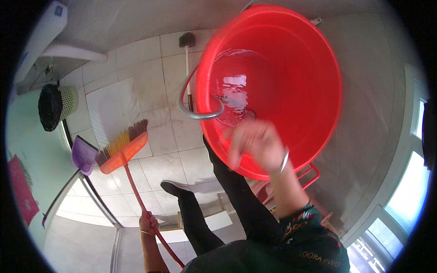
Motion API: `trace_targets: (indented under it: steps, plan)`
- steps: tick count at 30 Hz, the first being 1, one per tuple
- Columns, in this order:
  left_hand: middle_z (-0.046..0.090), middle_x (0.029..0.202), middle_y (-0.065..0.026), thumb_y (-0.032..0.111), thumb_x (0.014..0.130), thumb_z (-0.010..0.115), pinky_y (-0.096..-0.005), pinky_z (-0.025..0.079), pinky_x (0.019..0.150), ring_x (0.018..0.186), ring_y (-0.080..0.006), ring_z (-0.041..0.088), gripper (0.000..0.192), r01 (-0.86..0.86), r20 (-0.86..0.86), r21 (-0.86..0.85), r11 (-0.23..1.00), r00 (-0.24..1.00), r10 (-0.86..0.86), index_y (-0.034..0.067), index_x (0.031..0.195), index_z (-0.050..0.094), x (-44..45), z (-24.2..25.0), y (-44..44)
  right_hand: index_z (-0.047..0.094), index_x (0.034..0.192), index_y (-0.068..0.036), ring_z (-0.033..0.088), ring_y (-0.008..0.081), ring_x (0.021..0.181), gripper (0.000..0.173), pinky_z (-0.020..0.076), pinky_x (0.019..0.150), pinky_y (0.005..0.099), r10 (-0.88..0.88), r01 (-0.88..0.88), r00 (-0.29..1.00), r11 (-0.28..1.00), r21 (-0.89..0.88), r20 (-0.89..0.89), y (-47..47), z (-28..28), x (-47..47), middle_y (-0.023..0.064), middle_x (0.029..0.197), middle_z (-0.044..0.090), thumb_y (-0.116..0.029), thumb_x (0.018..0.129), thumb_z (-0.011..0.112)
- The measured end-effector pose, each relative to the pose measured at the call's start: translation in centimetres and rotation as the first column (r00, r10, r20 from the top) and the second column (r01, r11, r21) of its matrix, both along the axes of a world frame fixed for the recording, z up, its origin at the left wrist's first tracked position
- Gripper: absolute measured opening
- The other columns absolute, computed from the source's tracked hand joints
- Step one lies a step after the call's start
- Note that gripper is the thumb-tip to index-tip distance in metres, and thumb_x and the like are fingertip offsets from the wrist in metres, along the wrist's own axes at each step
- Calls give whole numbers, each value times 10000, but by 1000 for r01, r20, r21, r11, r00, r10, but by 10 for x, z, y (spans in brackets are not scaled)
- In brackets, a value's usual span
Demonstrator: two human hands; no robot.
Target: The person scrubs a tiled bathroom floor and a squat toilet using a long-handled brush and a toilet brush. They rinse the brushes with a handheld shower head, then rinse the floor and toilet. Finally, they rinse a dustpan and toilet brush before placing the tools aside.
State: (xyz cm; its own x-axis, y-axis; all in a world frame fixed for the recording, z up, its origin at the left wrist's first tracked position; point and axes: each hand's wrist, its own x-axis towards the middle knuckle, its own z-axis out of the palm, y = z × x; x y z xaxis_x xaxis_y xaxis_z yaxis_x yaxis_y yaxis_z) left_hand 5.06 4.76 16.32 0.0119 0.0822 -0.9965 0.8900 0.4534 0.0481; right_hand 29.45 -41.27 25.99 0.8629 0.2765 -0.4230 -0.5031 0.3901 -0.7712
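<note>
My left hand (149, 222) is closed around the red handle (133, 184) of a broom. The broom's orange head (124, 153), with brown and yellow bristles, is close to the tiled floor. My right hand (257, 143), blurred and wearing a silver bangle, hovers at the near side of a large red plastic tub (297, 78). Nothing shows in its loosely bent fingers. Water (239, 99) lies in the bottom of the tub. A grey metal shower hose (201, 116) loops over the tub's left rim.
A purple dustpan (83, 155) stands left of the broom. Behind it is a green perforated bin (69, 100) with a black liner. A toilet brush (187, 41) lies on the floor (153, 78) beside the tub. A red stool or rack (312, 175) partly shows under the tub.
</note>
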Motion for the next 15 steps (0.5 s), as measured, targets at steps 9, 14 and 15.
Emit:
trace_targets:
  steps: [9,14,15]
  plan:
    - [334,421,40,514,901,416,-260,218,276,294,-97,284,422,45,-74,126,991,997,-36,168,663,453,15,53,-11,593,938,14,631,236,664,279,492,483,354,-238,-254,746,762,-596,-622,-90,-250,69,144,831,637,-244,884,499]
    - [326,430,27,529,886,444,-266,232,279,300,-106,288,445,30,-144,158,987,990,-7,151,652,422,23,65,-28,521,1070,-22,628,252,750,316,507,555,383,-129,-444,596,769,-459,-793,-69,-324,66,148,890,628,-262,865,495]
    - [325,428,27,527,887,444,-265,230,279,300,-106,286,445,48,-181,169,984,983,-17,154,646,416,26,65,-30,514,1078,-23,625,252,753,316,505,565,382,-148,-436,587,771,-464,-796,-64,-333,64,147,893,625,-249,857,500]
